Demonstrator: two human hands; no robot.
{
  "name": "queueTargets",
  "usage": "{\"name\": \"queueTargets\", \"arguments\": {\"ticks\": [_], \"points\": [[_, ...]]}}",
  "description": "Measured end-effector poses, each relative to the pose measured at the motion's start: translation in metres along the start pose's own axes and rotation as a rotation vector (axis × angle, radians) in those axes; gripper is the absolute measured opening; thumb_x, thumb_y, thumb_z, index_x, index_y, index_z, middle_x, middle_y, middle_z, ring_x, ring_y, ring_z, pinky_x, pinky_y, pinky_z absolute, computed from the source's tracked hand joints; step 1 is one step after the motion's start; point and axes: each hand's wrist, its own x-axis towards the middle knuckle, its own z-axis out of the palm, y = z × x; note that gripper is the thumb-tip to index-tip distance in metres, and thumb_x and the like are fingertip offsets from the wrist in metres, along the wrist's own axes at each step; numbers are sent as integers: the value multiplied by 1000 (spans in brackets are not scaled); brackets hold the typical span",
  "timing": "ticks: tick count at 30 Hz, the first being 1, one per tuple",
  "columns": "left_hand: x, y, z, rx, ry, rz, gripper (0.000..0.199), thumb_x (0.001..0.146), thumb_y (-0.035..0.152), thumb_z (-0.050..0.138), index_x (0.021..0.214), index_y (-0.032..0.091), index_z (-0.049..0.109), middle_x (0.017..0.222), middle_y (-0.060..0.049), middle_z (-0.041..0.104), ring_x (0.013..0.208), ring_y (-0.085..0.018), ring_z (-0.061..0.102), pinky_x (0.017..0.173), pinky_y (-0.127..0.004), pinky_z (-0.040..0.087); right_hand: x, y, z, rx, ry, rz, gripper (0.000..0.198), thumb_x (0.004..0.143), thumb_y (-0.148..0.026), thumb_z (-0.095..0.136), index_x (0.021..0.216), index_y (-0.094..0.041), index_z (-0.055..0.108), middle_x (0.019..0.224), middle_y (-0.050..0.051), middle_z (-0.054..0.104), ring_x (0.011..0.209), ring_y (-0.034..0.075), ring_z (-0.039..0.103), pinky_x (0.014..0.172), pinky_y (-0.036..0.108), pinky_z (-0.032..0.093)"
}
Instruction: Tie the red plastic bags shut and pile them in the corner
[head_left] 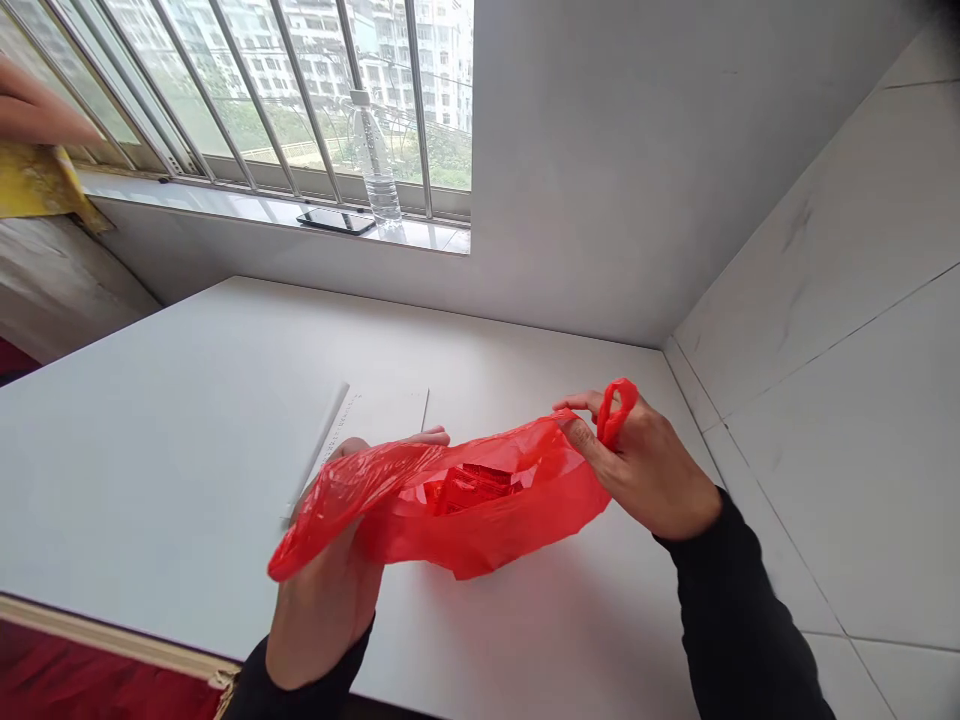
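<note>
A red plastic bag (487, 545) is spread between my two hands above the white table, its mouth facing up. Inside it lie red packets (476, 490) with dark print, partly covered by the bag. My left hand (326, 610) holds the bag's left side; the bag's handle drapes over it and hides most of the palm, while some fingertips show beyond the rim. My right hand (649, 470) pinches the right rim between thumb and fingers, with a twisted handle loop standing up against it.
Behind the bag, a flat white sheet with a ruler-like marked edge (337, 425) lies on the table (150, 440). A water bottle (375, 165) and a phone (336, 220) rest on the barred window's sill. Tiled wall (847, 400) bounds the right. Another person's arm (41, 105) shows far left.
</note>
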Motion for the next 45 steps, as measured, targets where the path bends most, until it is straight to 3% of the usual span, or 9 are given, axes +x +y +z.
{"name": "queueTargets", "arguments": {"ticks": [7, 12, 15, 18, 23, 26, 32, 38, 45], "points": [[13, 27, 30, 5, -80, -198, 37, 92, 42, 52, 74, 19, 74, 88, -10, 72, 90, -27, 68, 76, -38, 58, -11, -13, -37, 354, -134, 182, 34, 95, -53, 56, 92, -23, 72, 79, 1, 68, 63, 15, 61, 52, 26, 49], [19, 34, 44, -49, -248, -207, 34, 87, 39, 60, 62, 23, 44, 48, 6, 32, 43, -11, 36, 53, -31, 50, -18, -27, -46, 594, -129, 84, 18, 92, -39, 67, 99, -24, 72, 84, 1, 71, 70, 14, 67, 59, 22, 56], [21, 32, 54, 106, -203, -308, 22, 82, 38, 67, 87, 25, 50, 55, 8, 39, 47, -10, 39, 48, -23, 44, -24, -33, -42, 660, -216, -42, 18, 91, -27, 70, 109, -27, 72, 89, 1, 72, 77, 13, 68, 66, 23, 58], [11, 28, 65, 286, -358, -330, 27, 87, 39, 60, 110, 29, 50, 72, 3, 57, 60, -15, 54, 53, -24, 47, -27, -36, -33, 663, -266, -233, 24, 93, -17, 65, 113, -28, 72, 96, 1, 70, 82, 12, 67, 72, 24, 57], [-8, 27, 76, 678, -595, -35, 10, 88, 18, 46, 95, 25, 50, 90, 0, 64, 78, -17, 58, 68, -27, 48, -26, -40, -16, 597, -106, -290, 28, 94, -13, 62, 115, -27, 74, 100, 2, 67, 85, 12, 65, 74, 25, 56], [-8, 30, 78, 763, -734, -100, 7, 83, 16, 50, 79, 22, 50, 73, 2, 56, 64, -13, 50, 53, -24, 38, -27, -43, -10, 518, -20, -303, 25, 91, -16, 67, 111, -29, 76, 103, 3, 61, 84, 13, 63, 74, 27, 57], [1, 33, 72, 531, -808, -330, 24, 94, 34, 49, 75, 21, 53, 61, 6, 43, 53, -9, 37, 46, -22, 28, -24, -45, -10, 405, -75, -342, 18, 91, -29, 68, 107, -34, 75, 130, 3, 55, 125, 24, 49, 101, 41, 48], [6, 34, 63, 242, -774, -391, 38, 101, 39, 39, 68, 19, 42, 58, 5, 36, 51, -8, 30, 47, -23, 27, -20, -42, -9, 490, -90, -230, 20, 99, -28, 56, 114, -29, 69, 108, 1, 65, 104, 17, 59, 91, 34, 51], [9, 31, 60, 254, -768, -395, 46, 96, 55, 46, 67, 19, 44, 56, 5, 35, 50, -8, 31, 49, -24, 28, -21, -43, -4, 463, -86, -209, 18, 95, -22, 62, 112, -28, 68, 95, -1, 64, 88, 14, 59, 80, 31, 51]]}}
